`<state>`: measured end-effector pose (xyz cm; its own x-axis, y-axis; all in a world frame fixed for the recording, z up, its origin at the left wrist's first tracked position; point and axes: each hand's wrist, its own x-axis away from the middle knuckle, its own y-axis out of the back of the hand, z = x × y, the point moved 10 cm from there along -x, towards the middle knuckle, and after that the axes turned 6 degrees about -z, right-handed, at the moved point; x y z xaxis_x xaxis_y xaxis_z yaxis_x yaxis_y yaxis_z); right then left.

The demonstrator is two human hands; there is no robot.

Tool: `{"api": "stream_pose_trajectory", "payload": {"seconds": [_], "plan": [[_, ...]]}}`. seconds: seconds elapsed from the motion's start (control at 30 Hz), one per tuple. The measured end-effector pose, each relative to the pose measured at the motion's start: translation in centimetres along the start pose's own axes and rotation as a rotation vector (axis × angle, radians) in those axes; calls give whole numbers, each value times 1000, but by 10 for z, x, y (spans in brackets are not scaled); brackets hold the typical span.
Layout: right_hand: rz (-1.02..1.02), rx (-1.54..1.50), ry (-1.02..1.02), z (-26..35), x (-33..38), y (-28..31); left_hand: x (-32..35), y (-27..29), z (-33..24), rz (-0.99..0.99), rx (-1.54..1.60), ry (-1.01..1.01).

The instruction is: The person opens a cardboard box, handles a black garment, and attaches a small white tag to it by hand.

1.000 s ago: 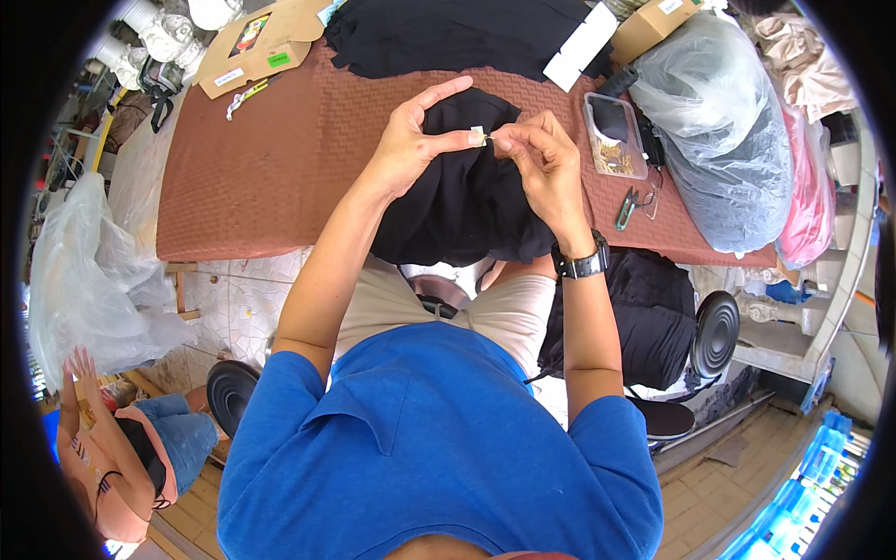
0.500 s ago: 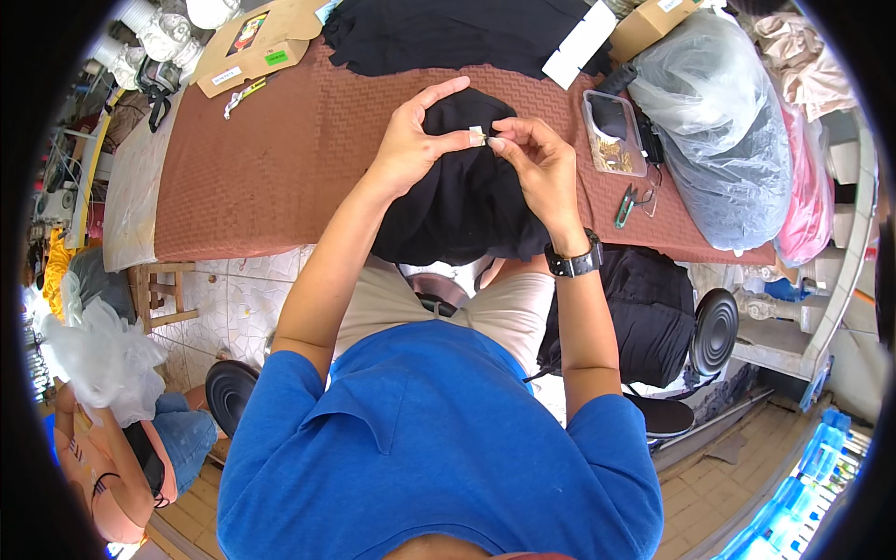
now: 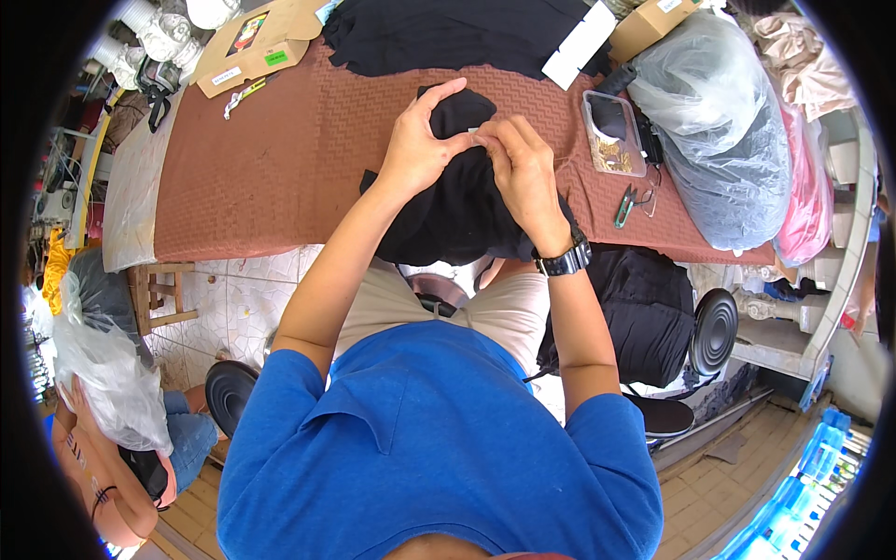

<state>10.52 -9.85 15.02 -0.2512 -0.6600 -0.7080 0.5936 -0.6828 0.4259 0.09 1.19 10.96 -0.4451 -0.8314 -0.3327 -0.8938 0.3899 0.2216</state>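
A bunched black garment [image 3: 439, 219] hangs over the table's near edge toward my lap. My left hand [image 3: 420, 145] grips its upper part, with the index finger reaching up and the thumb pointing right at a small white label [image 3: 473, 131]. Against that thumb tip, my right hand [image 3: 525, 168] closes in a pinch. Its fingers cover most of the label, and whatever small thing lies between them is hidden.
On the brown cloth-covered table [image 3: 252, 177] lie green thread snips [image 3: 625, 205], a clear box [image 3: 614, 154] of small gold-coloured pieces, a yellow cutter [image 3: 245, 96] and black fabric [image 3: 420, 37]. Large plastic bags [image 3: 714, 131] fill the right end. A person [image 3: 121, 467] handles plastic at left.
My right hand has turned inward and moved left onto the label, covering most of it. The black garment has shifted and folded differently. The other person's plastic bag has moved lower.
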Motion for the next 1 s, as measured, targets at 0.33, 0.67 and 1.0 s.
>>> {"api": "stream_pose_trajectory", "payload": {"seconds": [0.33,0.67,1.0], "plan": [[-371,-578,-7,38,-44,122,2,10,9,18,-13,89],[-578,-829,376,111,-30,322,1,17,14,-54,-173,15],[-500,-543,73,86,-29,260,-3,14,19,-65,166,46]]}}
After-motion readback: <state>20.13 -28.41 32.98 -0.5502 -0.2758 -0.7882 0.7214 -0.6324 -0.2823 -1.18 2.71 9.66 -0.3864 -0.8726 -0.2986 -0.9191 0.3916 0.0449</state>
